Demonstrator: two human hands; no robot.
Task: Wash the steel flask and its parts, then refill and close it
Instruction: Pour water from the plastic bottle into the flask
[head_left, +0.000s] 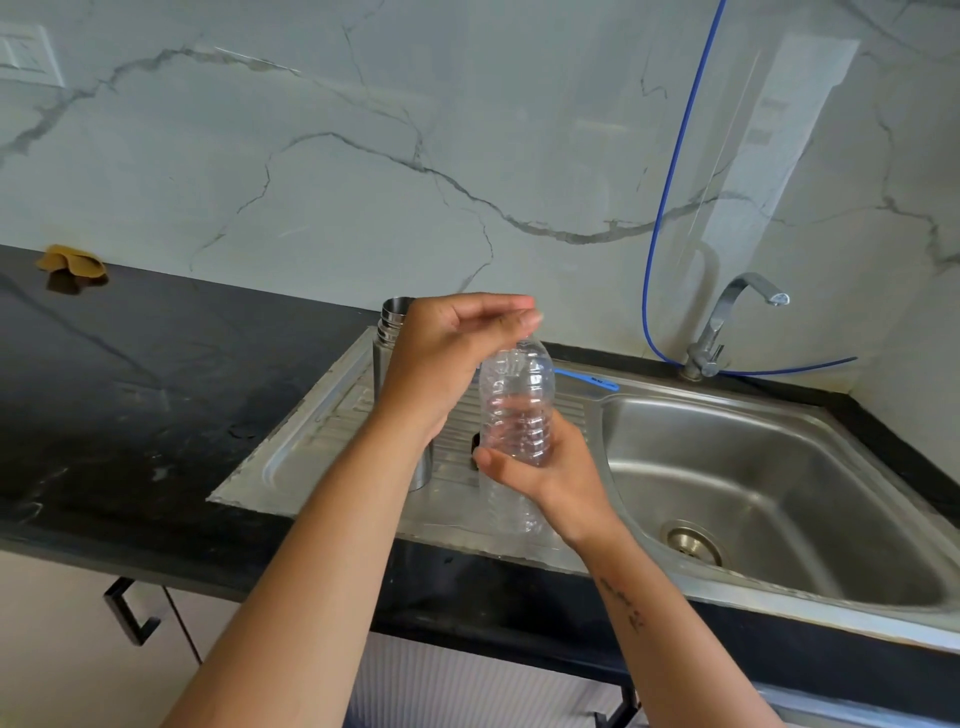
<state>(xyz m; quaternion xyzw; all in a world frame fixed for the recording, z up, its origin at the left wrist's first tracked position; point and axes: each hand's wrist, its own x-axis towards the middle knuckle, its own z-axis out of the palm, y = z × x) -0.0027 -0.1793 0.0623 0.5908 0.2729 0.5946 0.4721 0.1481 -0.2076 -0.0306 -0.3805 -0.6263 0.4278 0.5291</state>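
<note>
The steel flask (397, 332) stands upright and uncapped on the sink's drainboard (322, 441); my left hand hides most of it. I hold a clear plastic bottle (519, 405) upright over the drainboard, in front of the flask. My right hand (545, 470) grips the bottle's body from the right. My left hand (457, 348) is curled over the bottle's top, fingertips pinched at the neck, and whatever cap is there is hidden. A small dark object (475, 447) lies on the drainboard behind the bottle, mostly hidden.
The steel sink basin (753, 467) with its drain (693, 540) lies to the right, under a faucet (737, 317) at the back. A blue tube (675, 171) runs down the marble wall. A blue-handled tool (589, 380) lies behind the bottle. A brown cloth (72, 262) sits far left on the black counter (130, 389).
</note>
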